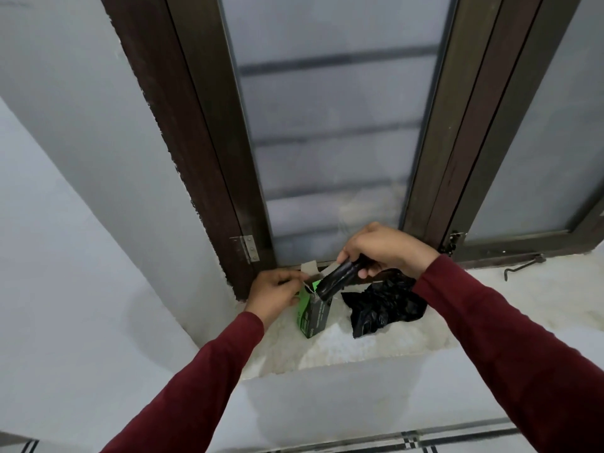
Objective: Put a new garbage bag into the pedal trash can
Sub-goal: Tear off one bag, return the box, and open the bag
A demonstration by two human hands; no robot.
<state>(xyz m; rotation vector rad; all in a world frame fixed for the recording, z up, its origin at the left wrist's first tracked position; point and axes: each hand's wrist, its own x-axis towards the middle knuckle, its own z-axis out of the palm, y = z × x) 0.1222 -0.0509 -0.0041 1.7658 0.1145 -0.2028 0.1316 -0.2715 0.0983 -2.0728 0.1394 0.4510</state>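
A green and black bag box (313,313) stands upright on the pale window sill (376,341), its top flaps open. My left hand (276,294) grips the box near its open top. My right hand (380,248) holds a black roll of garbage bags (338,277), tilted, with its lower end at the mouth of the box. A loose crumpled black garbage bag (384,307) lies on the sill just right of the box, under my right wrist. The pedal trash can is not in view.
A brown-framed window with frosted glass (330,132) rises right behind the sill. A hinge (248,248) sits on the frame at left and a metal window stay (523,264) lies on the sill at right. White wall below, patterned floor tiles at the bottom edge.
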